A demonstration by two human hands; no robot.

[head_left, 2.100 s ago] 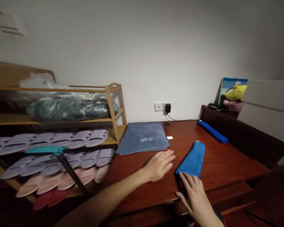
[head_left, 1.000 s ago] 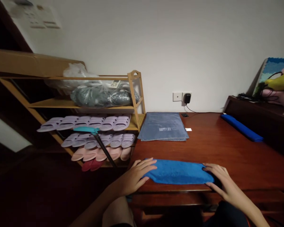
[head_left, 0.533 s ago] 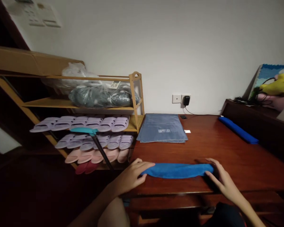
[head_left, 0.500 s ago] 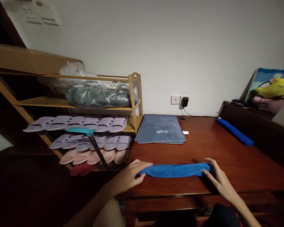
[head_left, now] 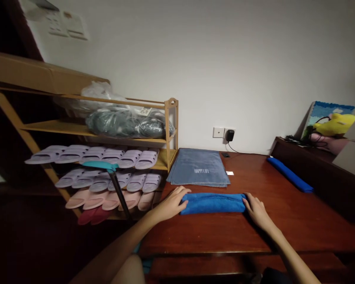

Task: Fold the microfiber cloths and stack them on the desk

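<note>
1. We have both hands on the blue towel (head_left: 212, 203), which lies as a long, narrow folded band across the wooden table (head_left: 254, 232), just in front of the folded grey towel (head_left: 198, 172).
2. Our left hand (head_left: 171, 203) rests at the towel's left end with the fingers spread flat over the cloth and the table; it is pressing, not clasping anything.
3. Our right hand (head_left: 256, 209) sits at the right end, fingers loosely curved against the edge of the cloth. We cannot tell whether any cloth is pinched under them.
4. As we judge it, the step in hand is the folding itself: the towel is down to a slim strip, and both ends are being held to keep it straight.
5. The next move, in our view, calls for an even press along the strip so the layers do not slide apart, and a firm hold on one end if it is to be folded over or lifted.
6. A second blue towel (head_left: 290, 180) lies well apart at the right, and a shelf (head_left: 168, 130) of slippers (head_left: 106, 156) stands to the left.
</note>
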